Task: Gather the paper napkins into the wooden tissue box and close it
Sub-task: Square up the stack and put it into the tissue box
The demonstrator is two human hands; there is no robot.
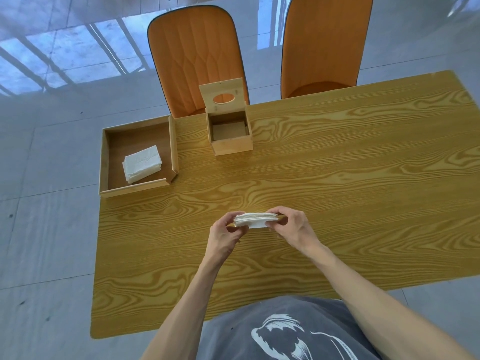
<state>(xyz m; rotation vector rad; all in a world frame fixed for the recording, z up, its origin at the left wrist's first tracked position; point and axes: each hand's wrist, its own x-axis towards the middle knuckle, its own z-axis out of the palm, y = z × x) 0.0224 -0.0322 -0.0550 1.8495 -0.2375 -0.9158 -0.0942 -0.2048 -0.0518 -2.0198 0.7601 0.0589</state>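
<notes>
A stack of white paper napkins [255, 220] is held just above the table's middle, pinched at its left end by my left hand [224, 235] and at its right end by my right hand [292, 227]. The wooden tissue box [232, 144] stands at the far side of the table with its hinged lid [223, 96] tipped up and back; the lid has an oval hole. The inside of the box looks empty. A second stack of white napkins [142, 163] lies in a shallow wooden tray [135, 188] at the table's far left corner.
The wood-grain table [337, 190] spreads wide to the right. Two orange chairs [194, 55] stand behind the far edge, one right behind the tissue box. Grey tiled floor lies to the left of the table.
</notes>
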